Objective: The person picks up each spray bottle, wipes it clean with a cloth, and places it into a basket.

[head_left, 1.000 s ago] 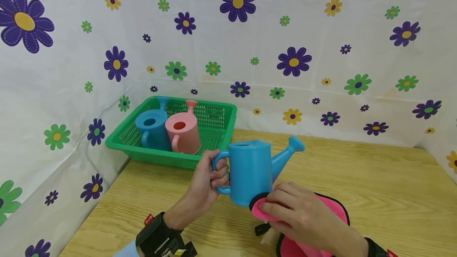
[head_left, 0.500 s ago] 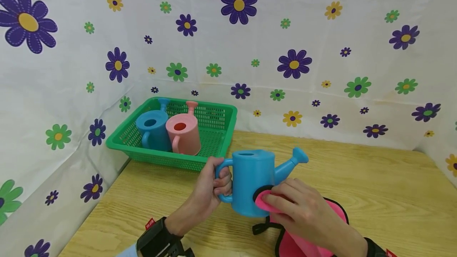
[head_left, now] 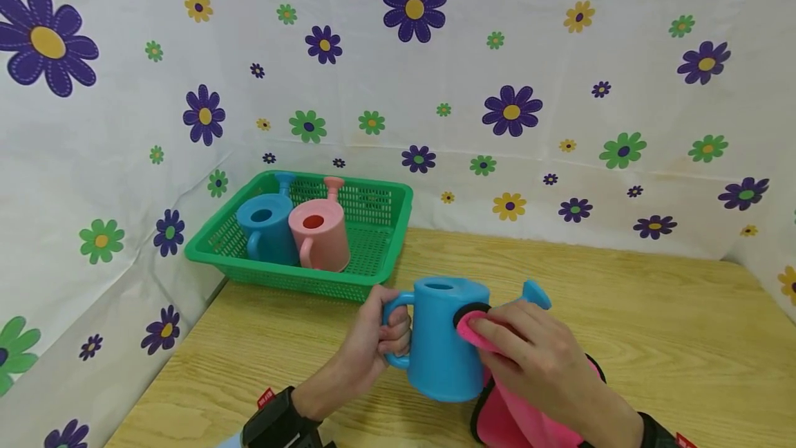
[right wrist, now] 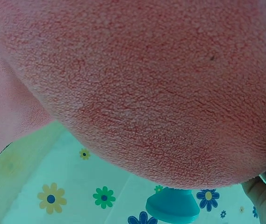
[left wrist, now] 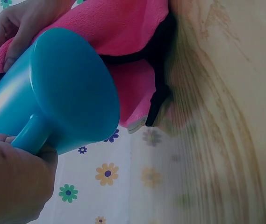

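My left hand (head_left: pixel 379 337) grips the handle of a blue watering can (head_left: pixel 444 351), held upright above the table. In the left wrist view the can's round base (left wrist: pixel 74 88) faces the camera. My right hand (head_left: pixel 541 358) pinches a pink cloth with black edging (head_left: pixel 475 327) and presses it on the can's upper side near the spout. Part of the spout is hidden behind that hand; its flared blue head (head_left: pixel 536 294) shows beyond the knuckles. The rest of the cloth hangs below my right hand, and its fuzzy pink surface (right wrist: pixel 161 102) fills most of the right wrist view.
A green plastic basket (head_left: pixel 392 240) stands at the back left of the wooden table (head_left: pixel 653 323). Inside it are another blue watering can (head_left: pixel 267 227) and a pink watering can (head_left: pixel 323 237). A white flowered sheet (head_left: pixel 460 68) hangs behind and along the sides.
The held can has come lower and slightly right, tilting its top away less upright spout more toward the right hand. The cloth has moved up the can from its bottom edge to its upper side.
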Tool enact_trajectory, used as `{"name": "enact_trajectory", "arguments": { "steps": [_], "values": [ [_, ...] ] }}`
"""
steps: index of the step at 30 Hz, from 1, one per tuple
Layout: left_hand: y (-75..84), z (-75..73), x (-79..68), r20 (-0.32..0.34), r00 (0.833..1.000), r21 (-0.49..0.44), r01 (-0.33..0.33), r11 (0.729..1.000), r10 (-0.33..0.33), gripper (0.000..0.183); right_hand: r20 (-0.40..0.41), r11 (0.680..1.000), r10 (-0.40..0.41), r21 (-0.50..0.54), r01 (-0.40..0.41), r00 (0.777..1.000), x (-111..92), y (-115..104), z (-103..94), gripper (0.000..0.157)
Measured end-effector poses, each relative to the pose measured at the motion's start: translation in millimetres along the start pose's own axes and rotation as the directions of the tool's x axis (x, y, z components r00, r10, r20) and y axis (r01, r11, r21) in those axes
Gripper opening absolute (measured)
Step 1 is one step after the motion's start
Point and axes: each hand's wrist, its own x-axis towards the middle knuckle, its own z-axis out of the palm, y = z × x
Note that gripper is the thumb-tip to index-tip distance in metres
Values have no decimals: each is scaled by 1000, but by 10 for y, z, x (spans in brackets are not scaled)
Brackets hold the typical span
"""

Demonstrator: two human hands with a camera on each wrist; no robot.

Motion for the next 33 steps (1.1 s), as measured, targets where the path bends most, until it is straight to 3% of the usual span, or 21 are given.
{"name": "enact_trajectory", "arguments": {
  "steps": [4, 14, 23, 33],
  "values": [
    [-30, 11, 3, 18, 1000, 2, 9, 1000, -9, 41, -3, 999, 39, -7, -39, 999, -9, 12, -26, 39],
    [-46, 27, 3, 8, 1000, 21, 11, 1000, -11, 41, -59, 999, 20, -31, -22, 998, 11, 47, -25, 37],
    [-66, 23, -4, -23, 999, 21, 45, 999, -45, 40, -75, 999, 11, -43, -14, 997, 26, 47, -20, 37],
    [-57, 14, -3, -18, 999, 26, 40, 999, -39, 40, -62, 997, 49, -60, -52, 997, 26, 55, -9, 40]
  ]
}}
